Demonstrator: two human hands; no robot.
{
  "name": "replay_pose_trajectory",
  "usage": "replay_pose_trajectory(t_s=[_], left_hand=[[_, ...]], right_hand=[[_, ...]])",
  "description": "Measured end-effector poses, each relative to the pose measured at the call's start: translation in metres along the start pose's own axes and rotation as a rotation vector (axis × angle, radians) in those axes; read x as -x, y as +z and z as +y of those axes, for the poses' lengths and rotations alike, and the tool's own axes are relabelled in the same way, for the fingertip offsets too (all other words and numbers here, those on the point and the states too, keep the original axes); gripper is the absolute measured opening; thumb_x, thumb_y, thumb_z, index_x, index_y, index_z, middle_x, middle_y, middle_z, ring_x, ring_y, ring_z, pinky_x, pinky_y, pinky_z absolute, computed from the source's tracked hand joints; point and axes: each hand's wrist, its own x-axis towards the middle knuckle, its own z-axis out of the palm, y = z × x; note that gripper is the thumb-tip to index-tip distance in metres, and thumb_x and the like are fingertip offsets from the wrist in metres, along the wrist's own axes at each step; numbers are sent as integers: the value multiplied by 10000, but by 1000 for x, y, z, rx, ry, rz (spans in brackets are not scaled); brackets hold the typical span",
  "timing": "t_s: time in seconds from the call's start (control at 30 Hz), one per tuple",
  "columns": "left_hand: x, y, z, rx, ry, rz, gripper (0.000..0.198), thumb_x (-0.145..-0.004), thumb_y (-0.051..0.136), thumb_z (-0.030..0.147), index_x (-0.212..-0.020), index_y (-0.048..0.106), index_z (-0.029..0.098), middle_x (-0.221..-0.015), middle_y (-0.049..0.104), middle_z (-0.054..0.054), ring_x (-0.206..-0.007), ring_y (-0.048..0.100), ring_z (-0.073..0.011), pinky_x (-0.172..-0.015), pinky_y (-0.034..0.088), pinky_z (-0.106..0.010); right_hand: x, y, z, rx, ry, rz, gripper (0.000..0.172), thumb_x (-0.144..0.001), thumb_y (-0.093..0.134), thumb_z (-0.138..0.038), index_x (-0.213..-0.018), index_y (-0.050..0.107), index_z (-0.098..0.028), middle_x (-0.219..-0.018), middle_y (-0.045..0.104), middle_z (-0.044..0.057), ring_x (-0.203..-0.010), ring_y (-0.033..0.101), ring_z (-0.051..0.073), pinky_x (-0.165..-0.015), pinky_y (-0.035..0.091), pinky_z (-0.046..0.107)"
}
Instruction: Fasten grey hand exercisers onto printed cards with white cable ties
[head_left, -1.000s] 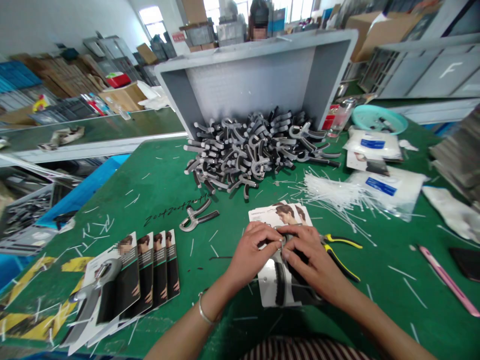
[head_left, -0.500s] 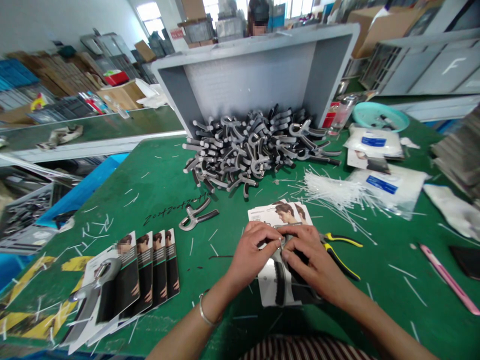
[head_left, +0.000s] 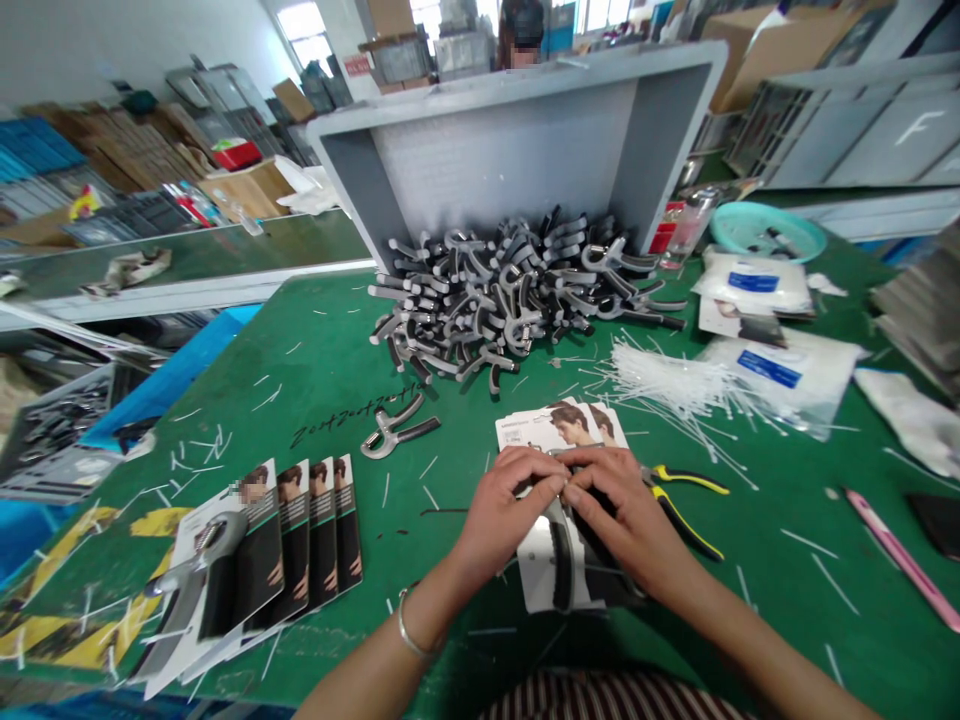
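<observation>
Spring hand grip point(head_left: 561, 560) lay atop card stack point(head_left: 535, 578) | left hand point(head_left: 504, 510), right hand point(head_left: 619, 505) met above card stack, fingertips bunched; pinched item hidden, couldn't tell | pliers point(head_left: 690, 480) right of card stack | looked fiddly: grip wanted centring, even fingertip pressure

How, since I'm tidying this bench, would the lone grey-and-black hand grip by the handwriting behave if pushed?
The hand grip would probably slide, not roll: its spread handles lie flat. It looks stiff, being thick-armed, and likely isn't slippery, given its matte dark padding.
</observation>
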Motion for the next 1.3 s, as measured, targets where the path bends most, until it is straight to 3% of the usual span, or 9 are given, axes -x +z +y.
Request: replay_pose_trajectory(t_s=[0.23,0.8,1.07,1.2,1.3], left_hand=[[-5,-1,2,63,-122,25,94,-886,652,240,-827,709,195,-861,696,-34,-875,615,-183,-841,472,-310],[3,8,-4,80,-43,86,95,-878,672,256,-843,745,208,-907,707,-48,-957,623,-193,-926,459,-352],[8,7,-3,38,-36,55,201,-943,569,290,-964,762,235,-992,706,-59,-1019,616,-202,-963,457,-370],[7,7,-2,-16,28,30,147,-916,614,276,-911,754,235,-964,719,-45,-1001,614,-204,-970,437,-386],[5,5,-2,19,-9,17,139,-913,617,271,-894,744,220,-931,721,-48,-977,621,-203,-958,438,-379]], right_hand=[[9,-5,1,51,-35,-61,84,-965,543,-284,-907,590,-245,-1272,575,59,-1201,463,261,-1021,353,478],[12,-2,6,45,-29,-46,135,-972,532,-261,-860,604,-242,-1263,581,37,-1193,456,248,-1011,343,452],[10,0,6,39,-69,-7,115,-947,561,-247,-846,615,-234,-1206,608,57,-1170,492,258,-1008,347,484],[10,-1,6,26,-80,5,119,-950,555,-243,-853,622,-233,-1193,617,58,-1162,501,253,-993,358,470],[9,-2,5,19,-69,-8,104,-942,571,-233,-849,618,-231,-1209,611,53,-1165,498,249,-1002,352,463]])
